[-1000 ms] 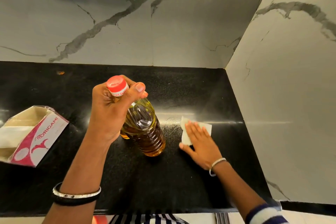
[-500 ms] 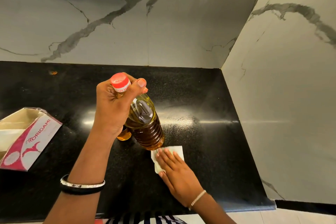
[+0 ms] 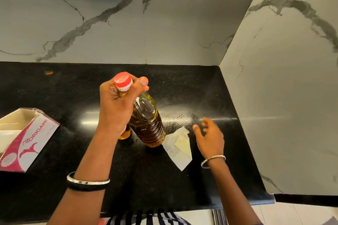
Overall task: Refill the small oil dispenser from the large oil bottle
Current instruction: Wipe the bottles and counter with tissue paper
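From the head view, the large oil bottle [image 3: 146, 124] is near the middle of the black counter [image 3: 73, 87]. It is clear ribbed plastic, about three-quarters full of amber oil, with a red cap [image 3: 123, 80] screwed on. The left hand [image 3: 117, 107] grips its neck, the fingers [image 3: 144, 81] curled tight round it just under the cap. A small amber shape [image 3: 125, 134] peeks out below that wrist, touching the bottle's left side; it may be the small oil dispenser, but most of it is hidden. A creased white tissue [image 3: 178, 147] lies flat against the bottle's base on the right. The right hand [image 3: 210, 139] hovers just beside the tissue, fingers spread and loose, holding nothing. A greasy smear [image 3: 178, 118] streaks the counter above the tissue. A pink-and-white tissue box [image 3: 27, 139] sits at the left edge.
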